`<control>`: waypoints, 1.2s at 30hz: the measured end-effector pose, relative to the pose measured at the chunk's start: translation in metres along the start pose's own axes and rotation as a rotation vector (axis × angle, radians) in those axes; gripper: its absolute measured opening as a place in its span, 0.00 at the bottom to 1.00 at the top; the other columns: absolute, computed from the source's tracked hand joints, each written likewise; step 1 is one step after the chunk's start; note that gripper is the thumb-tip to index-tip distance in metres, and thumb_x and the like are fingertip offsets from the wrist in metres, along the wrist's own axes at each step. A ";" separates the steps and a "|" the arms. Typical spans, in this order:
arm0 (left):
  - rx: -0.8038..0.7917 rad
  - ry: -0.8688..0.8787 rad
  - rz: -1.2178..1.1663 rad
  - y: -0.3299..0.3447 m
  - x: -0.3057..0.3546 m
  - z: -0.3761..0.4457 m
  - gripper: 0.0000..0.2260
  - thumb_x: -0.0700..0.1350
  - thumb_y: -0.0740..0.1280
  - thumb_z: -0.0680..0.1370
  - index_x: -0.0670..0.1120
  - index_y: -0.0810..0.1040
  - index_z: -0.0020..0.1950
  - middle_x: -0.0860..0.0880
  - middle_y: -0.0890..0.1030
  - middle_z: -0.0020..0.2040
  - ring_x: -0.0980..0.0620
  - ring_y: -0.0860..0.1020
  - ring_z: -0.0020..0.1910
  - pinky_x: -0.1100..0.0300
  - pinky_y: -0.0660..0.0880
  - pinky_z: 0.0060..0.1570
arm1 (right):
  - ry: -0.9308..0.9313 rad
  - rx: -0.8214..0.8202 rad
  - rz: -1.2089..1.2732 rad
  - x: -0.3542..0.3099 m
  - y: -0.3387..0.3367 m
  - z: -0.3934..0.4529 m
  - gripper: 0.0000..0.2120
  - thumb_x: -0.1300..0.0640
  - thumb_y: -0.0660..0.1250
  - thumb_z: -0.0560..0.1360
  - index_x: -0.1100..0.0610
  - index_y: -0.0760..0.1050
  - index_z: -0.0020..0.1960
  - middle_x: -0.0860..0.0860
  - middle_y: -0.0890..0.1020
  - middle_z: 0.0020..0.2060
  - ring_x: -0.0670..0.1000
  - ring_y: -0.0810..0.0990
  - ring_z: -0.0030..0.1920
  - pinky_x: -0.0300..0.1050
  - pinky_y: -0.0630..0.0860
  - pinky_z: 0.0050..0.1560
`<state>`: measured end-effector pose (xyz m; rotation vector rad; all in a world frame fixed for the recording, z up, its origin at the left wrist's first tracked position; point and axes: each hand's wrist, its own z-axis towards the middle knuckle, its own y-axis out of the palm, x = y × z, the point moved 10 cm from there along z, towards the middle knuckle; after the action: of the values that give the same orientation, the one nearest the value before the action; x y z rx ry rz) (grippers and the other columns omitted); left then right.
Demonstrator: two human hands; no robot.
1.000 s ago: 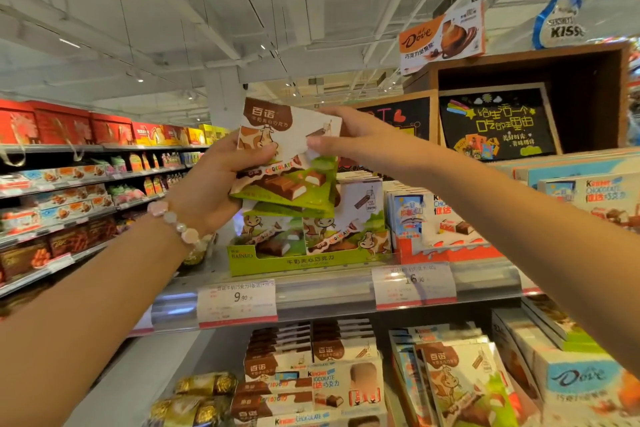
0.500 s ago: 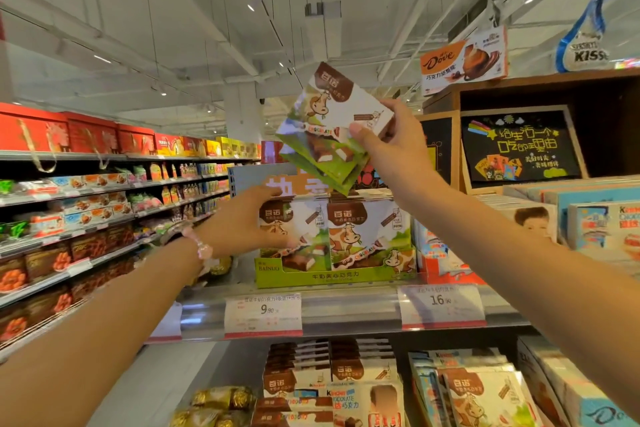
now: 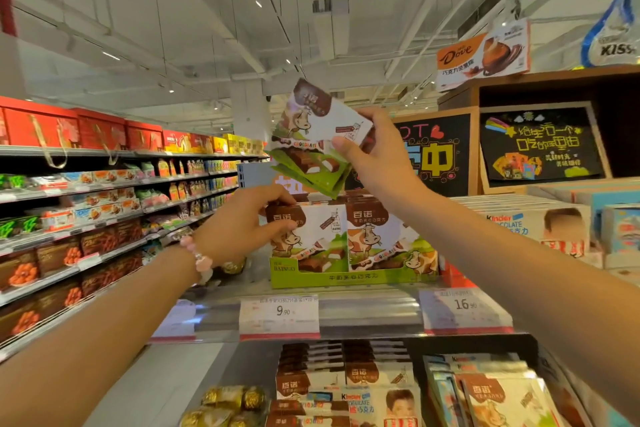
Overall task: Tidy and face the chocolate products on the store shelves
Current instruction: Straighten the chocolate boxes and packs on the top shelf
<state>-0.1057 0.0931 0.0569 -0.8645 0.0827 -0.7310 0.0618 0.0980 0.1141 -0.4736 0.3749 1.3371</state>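
My right hand (image 3: 372,156) holds a small stack of flat cow-print chocolate packs (image 3: 311,139) raised and tilted above the top shelf. Below it a green display tray (image 3: 346,279) holds two upright rows of the same packs. My left hand (image 3: 242,222) grips the top left corner of the front left pack (image 3: 308,239) in that tray. The front right pack (image 3: 384,239) stands upright and faces forward.
Kinder chocolate boxes (image 3: 533,229) stand right of the tray. Price tags (image 3: 278,314) line the shelf rail. The shelf below carries more cow-print packs (image 3: 311,381), Kinder boxes and gold-wrapped chocolates (image 3: 232,399). A long aisle of shelves (image 3: 86,211) runs on the left.
My left hand let go of the stack and dropped to the front left pack in the tray. My right hand lifted the stack higher and tilted it.
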 end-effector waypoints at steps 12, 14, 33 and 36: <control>0.011 -0.001 -0.075 -0.005 0.001 0.004 0.10 0.42 0.74 0.70 0.55 0.78 0.47 0.61 0.79 0.45 0.62 0.77 0.47 0.69 0.74 0.46 | 0.118 -0.168 -0.031 0.019 0.022 0.008 0.18 0.62 0.66 0.77 0.56 0.65 0.64 0.49 0.78 0.51 0.50 0.78 0.54 0.50 0.77 0.57; -0.005 -0.013 -0.111 -0.005 -0.001 0.006 0.10 0.42 0.74 0.70 0.55 0.78 0.46 0.59 0.80 0.45 0.61 0.78 0.47 0.63 0.76 0.48 | 0.131 -0.184 -0.041 0.022 0.024 0.007 0.19 0.62 0.66 0.76 0.56 0.65 0.65 0.51 0.78 0.53 0.50 0.78 0.55 0.48 0.78 0.56; -0.102 -0.094 -0.122 0.006 -0.018 0.009 0.28 0.47 0.72 0.72 0.59 0.65 0.68 0.61 0.67 0.65 0.57 0.67 0.65 0.51 0.67 0.67 | 0.255 -0.510 -0.349 0.043 0.053 -0.004 0.12 0.63 0.63 0.77 0.64 0.80 0.57 0.54 0.79 0.60 0.41 0.75 0.48 0.27 0.69 0.42; -0.113 -0.099 -0.114 0.006 -0.018 0.008 0.23 0.49 0.73 0.71 0.56 0.72 0.64 0.57 0.75 0.59 0.55 0.74 0.60 0.49 0.71 0.63 | 0.258 -0.525 -0.435 0.048 0.059 -0.002 0.12 0.64 0.63 0.76 0.71 0.78 0.54 0.61 0.78 0.60 0.56 0.77 0.59 0.44 0.76 0.52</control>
<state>-0.1139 0.1120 0.0539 -1.0183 -0.0136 -0.7941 0.0132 0.1462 0.0812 -1.1068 0.1111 0.9381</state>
